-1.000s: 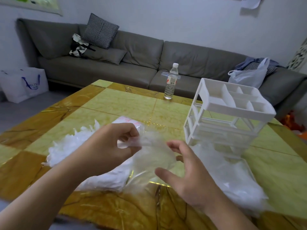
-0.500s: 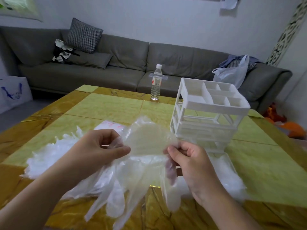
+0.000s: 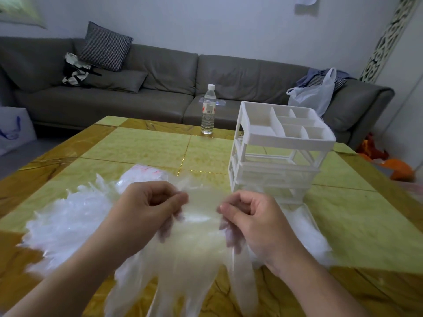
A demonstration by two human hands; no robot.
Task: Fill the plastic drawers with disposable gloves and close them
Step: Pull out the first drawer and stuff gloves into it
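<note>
A thin, translucent plastic disposable glove (image 3: 194,243) is held stretched between two hands above the yellow-green marble-patterned table (image 3: 142,149). Its cuff edge is pinched by the left hand (image 3: 148,209) at one corner and by the right hand (image 3: 254,216) at the other, fingers curled on the film. Its long axis runs towards the viewer, cuff away, fingers hanging down and near. One heap of white loose gloves (image 3: 68,225) lies at left. One white plastic drawer frame (image 3: 274,154) stands upright at right, one pulled-out drawer (image 3: 306,223) before it holding gloves. One clear water bottle (image 3: 208,110) stands at the far edge.
</note>
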